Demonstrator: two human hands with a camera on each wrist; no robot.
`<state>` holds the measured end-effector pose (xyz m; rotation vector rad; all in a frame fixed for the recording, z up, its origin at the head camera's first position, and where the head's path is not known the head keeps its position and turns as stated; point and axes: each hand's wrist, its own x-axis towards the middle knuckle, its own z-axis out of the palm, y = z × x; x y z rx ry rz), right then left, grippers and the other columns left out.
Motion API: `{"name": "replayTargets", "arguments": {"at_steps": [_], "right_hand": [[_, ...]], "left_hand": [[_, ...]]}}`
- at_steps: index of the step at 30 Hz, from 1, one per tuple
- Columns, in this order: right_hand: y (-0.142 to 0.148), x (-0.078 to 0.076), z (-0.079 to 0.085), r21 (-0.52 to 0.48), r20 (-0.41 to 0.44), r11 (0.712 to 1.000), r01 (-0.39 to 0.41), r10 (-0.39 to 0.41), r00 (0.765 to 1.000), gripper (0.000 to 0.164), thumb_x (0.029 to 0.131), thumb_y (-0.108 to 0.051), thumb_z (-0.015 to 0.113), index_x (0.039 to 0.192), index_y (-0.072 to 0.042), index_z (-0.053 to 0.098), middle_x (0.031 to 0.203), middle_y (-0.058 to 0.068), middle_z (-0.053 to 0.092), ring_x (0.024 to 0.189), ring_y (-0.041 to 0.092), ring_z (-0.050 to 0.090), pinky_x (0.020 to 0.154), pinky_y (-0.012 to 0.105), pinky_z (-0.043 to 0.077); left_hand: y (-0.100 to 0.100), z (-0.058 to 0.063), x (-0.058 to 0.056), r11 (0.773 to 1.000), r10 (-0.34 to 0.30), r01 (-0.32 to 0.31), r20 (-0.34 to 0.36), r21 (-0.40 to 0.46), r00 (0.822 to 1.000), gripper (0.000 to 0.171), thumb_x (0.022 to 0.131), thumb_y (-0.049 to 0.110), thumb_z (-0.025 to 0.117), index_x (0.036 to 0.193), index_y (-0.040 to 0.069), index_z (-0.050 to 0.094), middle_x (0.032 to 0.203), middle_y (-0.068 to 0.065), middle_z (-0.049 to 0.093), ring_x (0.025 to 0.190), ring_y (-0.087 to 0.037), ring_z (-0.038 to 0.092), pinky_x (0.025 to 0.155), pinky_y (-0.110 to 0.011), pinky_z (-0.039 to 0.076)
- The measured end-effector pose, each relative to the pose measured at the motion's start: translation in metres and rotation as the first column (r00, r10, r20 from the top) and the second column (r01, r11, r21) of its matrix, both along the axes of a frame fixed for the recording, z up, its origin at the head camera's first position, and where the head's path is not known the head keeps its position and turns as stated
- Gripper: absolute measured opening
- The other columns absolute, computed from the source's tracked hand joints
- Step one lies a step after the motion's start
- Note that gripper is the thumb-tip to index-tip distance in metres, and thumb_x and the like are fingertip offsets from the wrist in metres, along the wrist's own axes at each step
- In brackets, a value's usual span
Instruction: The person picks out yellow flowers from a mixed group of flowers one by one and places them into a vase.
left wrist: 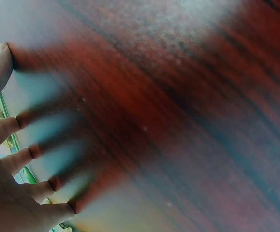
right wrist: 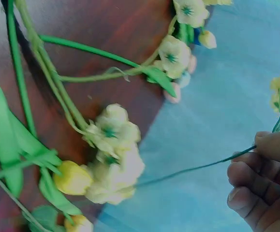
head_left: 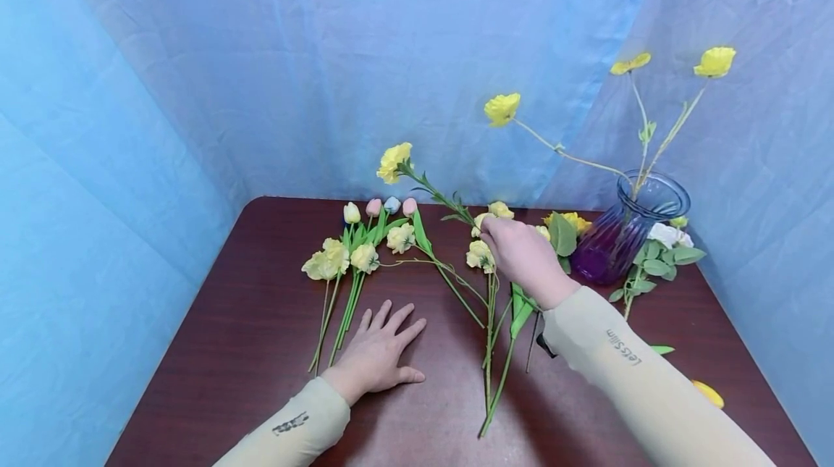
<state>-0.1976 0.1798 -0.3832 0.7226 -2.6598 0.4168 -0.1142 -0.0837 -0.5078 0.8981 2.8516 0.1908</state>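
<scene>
Dark wood-grain table [head_left: 215, 329]; I see right hand [head_left: 526, 255] pinching ruffled yellow flower [head_left: 394, 163] by stem [head_left: 443, 198], left hand [head_left: 378, 357] spread, glass vase [head_left: 601, 250] far right.

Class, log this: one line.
left hand: spread on maroon wooden table; right hand: pinches green-stemmed yellow flower; ribbed blue-purple vase: holds yellow flowers

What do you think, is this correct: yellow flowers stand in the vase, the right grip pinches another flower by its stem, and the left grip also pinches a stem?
No: the left grip holds nothing. The head view shows its fingers spread over the table. The rest is right: yellow flowers stand in the vase, and the right grip pinches another flower by its stem.
</scene>
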Motion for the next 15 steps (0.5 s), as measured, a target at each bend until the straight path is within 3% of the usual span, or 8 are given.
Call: {"name": "replayTargets", "arguments": {"at_steps": [3, 6, 9, 15], "right_hand": [[0.001, 0.002, 0.013, 0.03, -0.107, 0.999, -0.035, 0.038, 0.993, 0.017, 0.095, -0.008, 0.059, 0.081, -0.01, 0.049, 0.066, 0.0, 0.045, 0.052, 0.02, 0.04, 0.042, 0.036, 0.036], [0.002, 0.004, 0.027, 0.075, -0.219, 0.995, -0.062, 0.077, 0.973, 0.02, 0.095, -0.005, 0.056, 0.079, -0.008, 0.045, 0.064, 0.001, 0.039, 0.05, 0.019, 0.034, 0.038, 0.034, 0.03], [0.004, 0.006, 0.038, 0.126, -0.307, 0.989, -0.083, 0.119, 0.944, 0.019, 0.095, 0.003, 0.049, 0.079, -0.007, 0.044, 0.065, 0.002, 0.035, 0.051, 0.018, 0.03, 0.038, 0.032, 0.026], [0.005, 0.008, 0.056, 0.18, -0.436, 0.975, -0.131, 0.199, 0.878, 0.022, 0.09, 0.014, 0.037, 0.083, -0.004, 0.048, 0.071, 0.006, 0.04, 0.056, 0.021, 0.031, 0.041, 0.032, 0.025]], "left_hand": [[0.0, 0.0, 0.0, 1.0, -0.003, 0.003, -0.001, 0.003, 1.0, 0.086, 0.079, 0.069, 0.06, 0.149, 0.025, 0.036, 0.156, -0.007, 0.025, 0.139, -0.044, 0.018, 0.107, -0.065, 0.024], [0.0, 0.0, 0.0, 1.0, -0.006, 0.006, -0.001, 0.006, 1.0, 0.087, 0.079, 0.07, 0.06, 0.149, 0.025, 0.036, 0.156, -0.007, 0.025, 0.139, -0.044, 0.018, 0.107, -0.065, 0.024], [0.0, 0.0, 0.0, 1.0, -0.008, 0.008, -0.003, 0.017, 1.0, 0.086, 0.079, 0.069, 0.061, 0.149, 0.024, 0.037, 0.156, -0.008, 0.026, 0.139, -0.045, 0.019, 0.106, -0.066, 0.025], [-0.001, 0.001, 0.0, 1.0, -0.009, 0.009, 0.004, 0.026, 1.0, 0.086, 0.079, 0.068, 0.062, 0.149, 0.024, 0.037, 0.156, -0.008, 0.026, 0.139, -0.045, 0.019, 0.106, -0.066, 0.024]]}}
